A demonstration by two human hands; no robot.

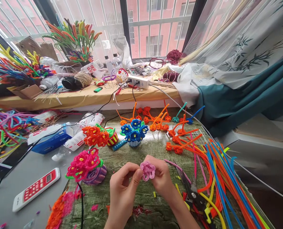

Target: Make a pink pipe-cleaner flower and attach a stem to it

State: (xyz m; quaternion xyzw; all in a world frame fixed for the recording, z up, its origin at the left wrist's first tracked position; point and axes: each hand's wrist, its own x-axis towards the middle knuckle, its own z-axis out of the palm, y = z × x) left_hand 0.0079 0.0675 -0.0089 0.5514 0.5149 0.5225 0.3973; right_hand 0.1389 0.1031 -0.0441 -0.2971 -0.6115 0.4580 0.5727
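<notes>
A pink pipe-cleaner flower with looped petals is held up between my two hands over the wooden table. My left hand pinches its left edge between thumb and fingers. From behind and to the right, my right hand closes on the same flower; its fingertips are partly hidden by the petals. A lilac pipe-cleaner stem runs out to the right beyond my right hand. Nearby stand a pot of blue flowers, a pot of orange flowers and a purple pot of magenta flowers.
Pliers lie right of my right hand, beside long blue and orange pipe cleaners. Orange flowers with stems lie at the back right. A red-and-white remote is at left. A power strip sits on the sill.
</notes>
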